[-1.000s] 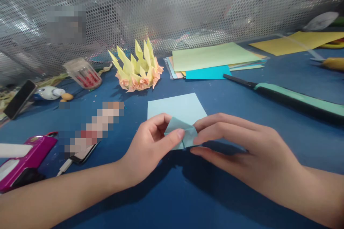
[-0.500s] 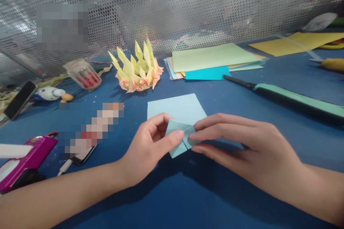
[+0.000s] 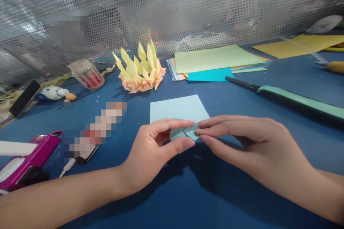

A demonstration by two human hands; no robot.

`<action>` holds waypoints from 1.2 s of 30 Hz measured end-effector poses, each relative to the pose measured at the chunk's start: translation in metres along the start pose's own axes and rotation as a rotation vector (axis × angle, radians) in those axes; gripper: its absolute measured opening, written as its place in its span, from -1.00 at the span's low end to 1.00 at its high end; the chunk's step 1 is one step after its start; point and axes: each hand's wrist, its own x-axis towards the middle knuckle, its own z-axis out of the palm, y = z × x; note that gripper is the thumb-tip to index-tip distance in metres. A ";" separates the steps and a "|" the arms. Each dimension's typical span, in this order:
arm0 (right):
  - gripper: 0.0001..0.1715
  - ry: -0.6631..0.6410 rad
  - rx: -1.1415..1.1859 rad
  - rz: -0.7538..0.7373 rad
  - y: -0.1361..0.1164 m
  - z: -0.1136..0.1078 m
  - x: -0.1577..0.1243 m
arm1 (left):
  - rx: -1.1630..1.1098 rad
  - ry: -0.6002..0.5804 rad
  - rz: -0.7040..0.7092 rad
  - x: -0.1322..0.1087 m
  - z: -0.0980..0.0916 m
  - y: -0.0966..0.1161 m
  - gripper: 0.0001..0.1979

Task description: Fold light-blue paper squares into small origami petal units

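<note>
Grasping folded blue paper (image 3: 191,133) with left hand (image 3: 150,150), pinching its right edge with right hand (image 3: 255,139); already creased into flaps, cannot tell whether finished. Just beyond the 2 hands, see 1 pale sheet (image 3: 177,109) flat, no folds showing.

A yellow-and-pink paper crown (image 3: 143,78) stands on the far tabletop (image 3: 134,109), right of a clear jar (image 3: 90,77); a magenta device (image 3: 41,146) lies near left.
</note>
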 end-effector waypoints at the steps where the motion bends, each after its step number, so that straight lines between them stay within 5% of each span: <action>1: -0.89 0.012 0.008 0.007 0.000 0.000 0.000 | -0.002 -0.002 0.015 0.000 0.000 0.000 -0.76; 15: -0.97 0.000 0.155 0.134 -0.003 0.002 -0.003 | 0.118 0.067 0.153 -0.003 0.001 -0.001 -0.75; 24: -0.69 -0.077 0.268 0.122 0.000 0.004 -0.004 | 0.150 0.082 0.181 -0.004 0.001 -0.002 -0.77; 36: -0.82 -0.127 0.316 0.208 -0.004 0.004 -0.003 | 0.209 0.080 0.233 -0.009 0.001 -0.002 -0.76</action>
